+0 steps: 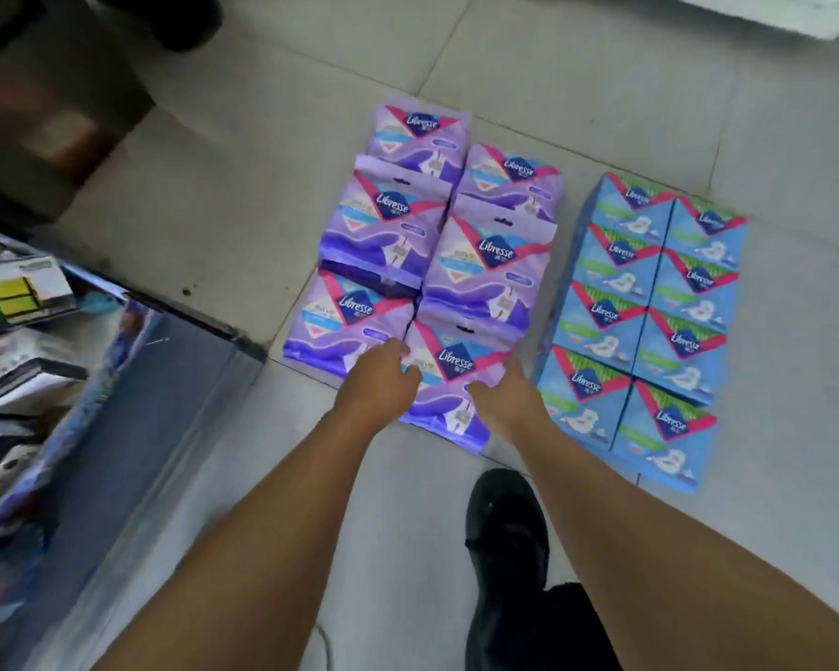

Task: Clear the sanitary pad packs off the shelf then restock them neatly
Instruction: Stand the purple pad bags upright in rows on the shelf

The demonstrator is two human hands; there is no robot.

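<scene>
Left hand: fingers curled over the left edge of the nearest purple pack, gripping it. Right hand: fingers closed on the same pack's right edge, thumb side up. The pack lies on the tiled floor, at the near end of the purple packs, which sit in two overlapping columns. Just beside them, to the right, the blue packs stand in two tidy columns, touching one another. A black shoe rests on the floor near the held pack. The shelf stands at left, its contents blurred.
</scene>
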